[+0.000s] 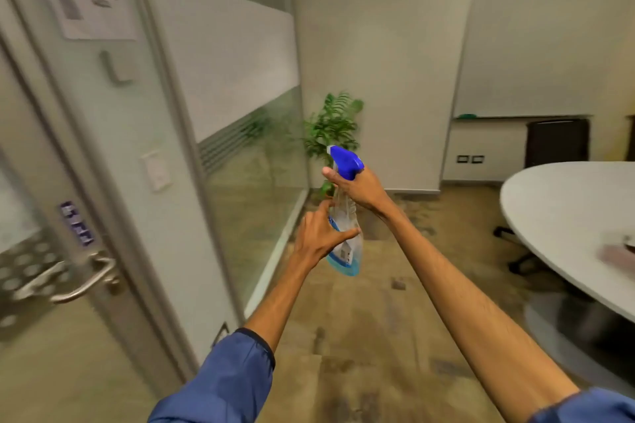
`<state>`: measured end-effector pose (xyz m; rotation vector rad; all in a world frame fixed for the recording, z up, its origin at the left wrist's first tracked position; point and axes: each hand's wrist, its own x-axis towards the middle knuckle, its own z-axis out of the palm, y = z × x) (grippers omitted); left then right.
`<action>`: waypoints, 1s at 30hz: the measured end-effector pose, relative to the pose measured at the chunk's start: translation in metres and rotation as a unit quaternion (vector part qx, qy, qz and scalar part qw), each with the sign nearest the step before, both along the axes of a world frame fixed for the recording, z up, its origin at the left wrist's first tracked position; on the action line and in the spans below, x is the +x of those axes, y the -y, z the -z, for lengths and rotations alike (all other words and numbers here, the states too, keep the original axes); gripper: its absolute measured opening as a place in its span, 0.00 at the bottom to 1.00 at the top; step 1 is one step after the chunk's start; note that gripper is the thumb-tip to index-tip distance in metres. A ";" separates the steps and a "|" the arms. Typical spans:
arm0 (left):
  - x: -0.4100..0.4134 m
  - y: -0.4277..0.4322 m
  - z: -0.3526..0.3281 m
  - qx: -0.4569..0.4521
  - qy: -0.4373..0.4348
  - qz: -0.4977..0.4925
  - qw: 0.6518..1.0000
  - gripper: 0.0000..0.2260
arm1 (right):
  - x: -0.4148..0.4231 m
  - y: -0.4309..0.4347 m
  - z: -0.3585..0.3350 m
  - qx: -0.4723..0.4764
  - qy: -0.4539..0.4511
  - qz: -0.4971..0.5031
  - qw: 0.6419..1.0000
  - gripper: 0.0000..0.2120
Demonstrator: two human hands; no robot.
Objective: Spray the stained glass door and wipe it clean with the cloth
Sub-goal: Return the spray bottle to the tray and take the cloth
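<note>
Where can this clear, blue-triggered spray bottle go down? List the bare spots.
The right hand and left hand hold the spray bottle. Bare: the white oval table, from its curved left edge to the blurred pinkish thing. Open: the brown floor between glass partition and table. Crowded: the corner by the green potted plant.

I get a single view from the wearer's head (wide-angle, edges bowed), facing forward and down. The left hand (319, 237) and right hand (357, 185) sit mid-frame at arm's reach, the glass door (51, 354) close on the left, the worktop (567, 216) at the right edge.
</note>
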<state>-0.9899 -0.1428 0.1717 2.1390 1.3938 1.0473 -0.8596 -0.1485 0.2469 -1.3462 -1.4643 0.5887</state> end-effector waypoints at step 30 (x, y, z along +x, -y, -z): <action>0.687 -0.042 0.081 -0.025 -0.073 0.367 0.927 0.37 | 0.648 0.050 0.088 -0.132 0.003 0.366 0.921 0.23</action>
